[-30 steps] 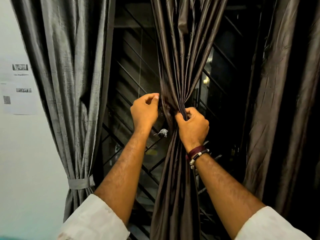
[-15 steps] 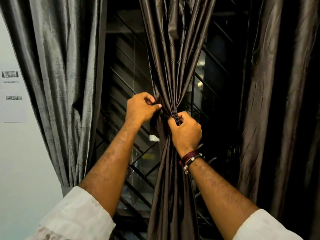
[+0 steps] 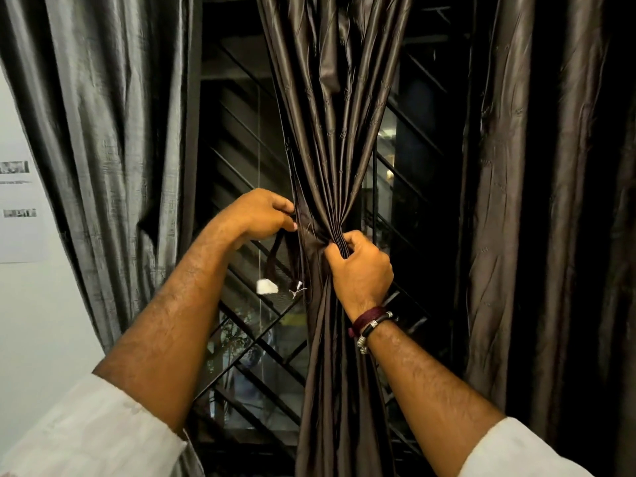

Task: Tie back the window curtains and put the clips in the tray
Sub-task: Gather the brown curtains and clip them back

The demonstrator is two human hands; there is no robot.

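A dark brown middle curtain [image 3: 330,139] hangs in front of the window, bunched into a narrow waist. My right hand [image 3: 361,266] grips that bunched waist from the right. My left hand [image 3: 258,215] is at the curtain's left edge, its curled fingers pinching a dark tie-back strap [image 3: 275,253] that hangs down in a loop, with a small white tag [image 3: 266,286] at its end. No clip or tray is in view.
A grey curtain [image 3: 113,132] hangs at the left and a dark brown curtain [image 3: 537,201] at the right. Behind them are a black window grille [image 3: 247,160] and dark glass. A white wall [image 3: 31,304] with paper notices [image 3: 20,218] is at far left.
The view has moved closer to the curtain and slightly right. My left hand closed in on the curtain's left edge and now holds the strap, whose loop hangs below it. My right hand keeps its grip.
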